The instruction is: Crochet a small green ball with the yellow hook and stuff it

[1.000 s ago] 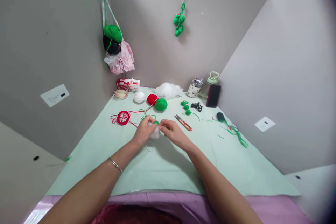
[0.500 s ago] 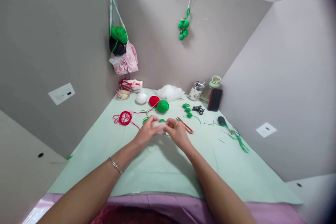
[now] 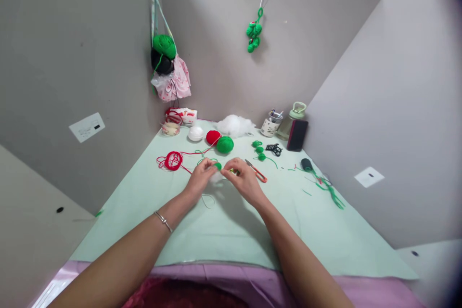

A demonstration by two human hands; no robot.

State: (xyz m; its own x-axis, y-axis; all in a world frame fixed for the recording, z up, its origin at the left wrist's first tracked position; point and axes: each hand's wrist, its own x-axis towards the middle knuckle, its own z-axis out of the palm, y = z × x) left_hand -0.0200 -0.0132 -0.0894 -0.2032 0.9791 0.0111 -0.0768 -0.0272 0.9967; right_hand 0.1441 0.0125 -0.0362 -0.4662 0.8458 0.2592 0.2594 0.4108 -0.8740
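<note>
Above the middle of the mat, my left hand (image 3: 199, 179) is closed on a small green crocheted piece (image 3: 218, 166), which shows at its fingertips. A tuft of white stuffing (image 3: 216, 178) hangs just under that piece, against the left fingers. My right hand (image 3: 243, 182) is closed in a pinch right beside the green piece. A thin yellowish thing (image 3: 234, 171) shows by the right fingers, too small to name. Thread snips (image 3: 259, 173) with orange handles lie just beyond the right hand. Red yarn (image 3: 173, 160) lies in a loose coil left of the hands.
Green (image 3: 225, 144), red (image 3: 212, 137) and white (image 3: 196, 134) yarn balls sit ahead, before a heap of stuffing (image 3: 235, 126). Small green crocheted pieces (image 3: 259, 149), a black claw clip (image 3: 274, 149), a phone (image 3: 298, 135), a bottle (image 3: 285, 128) and a pen cup (image 3: 270, 126) stand or lie at right.
The white stuffing was stretched between both hands half a second ago; now it hangs lower, under the left fingers, and the green piece shows more. The view has shifted slightly.
</note>
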